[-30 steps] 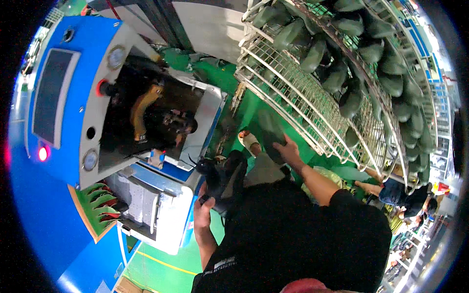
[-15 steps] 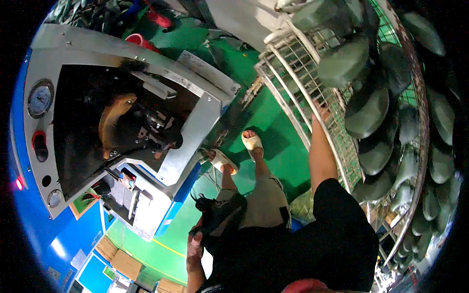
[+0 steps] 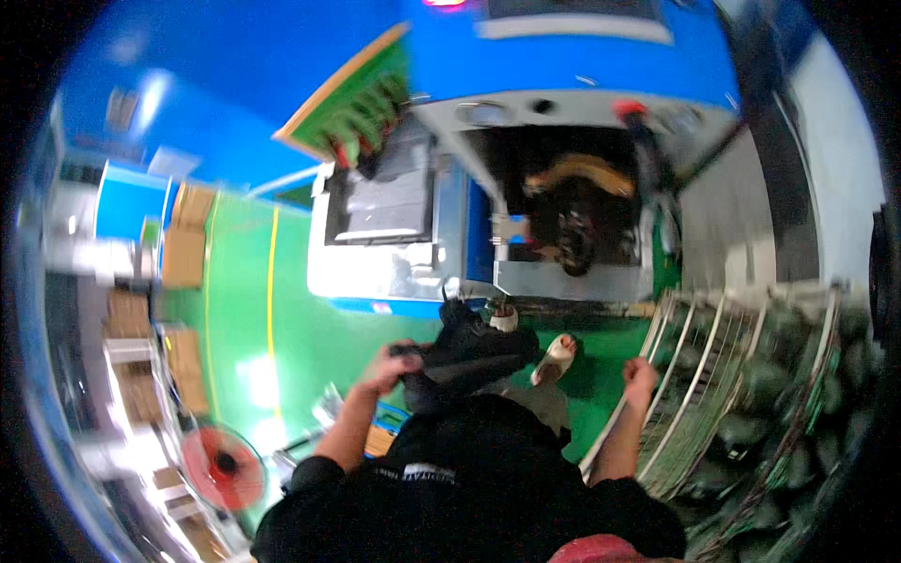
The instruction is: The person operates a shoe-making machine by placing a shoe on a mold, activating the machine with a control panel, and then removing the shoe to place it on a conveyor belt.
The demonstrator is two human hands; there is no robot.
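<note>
My left hand (image 3: pixel 387 369) grips one end of a black shoe upper (image 3: pixel 474 361) with thin loops or laces, held in front of my body. The fingers are wrapped round it. To the right, my right hand (image 3: pixel 640 375) is curled into a fist beside the pale wire rack (image 3: pixel 668 413), and no object shows in it. Dark green shoe lasts (image 3: pixel 741 429) fill the rack. Ahead stands a blue and grey machine (image 3: pixel 554 280), its dark opening holding a curved tan part (image 3: pixel 587 172) and a dark, blurred mechanism.
Left of the opening, the machine has a pale side table with a dark panel (image 3: pixel 385 202). A red fan (image 3: pixel 221 469) stands at the lower left, and cardboard boxes (image 3: pixel 183 249) are stacked farther left. My light slipper (image 3: pixel 554 361) is on the green floor (image 3: pixel 310 338).
My view has swung, bringing the machine in front of me and the rack to the lower right. My right hand has come back from among the rack's lasts. The left still grips the upper.
</note>
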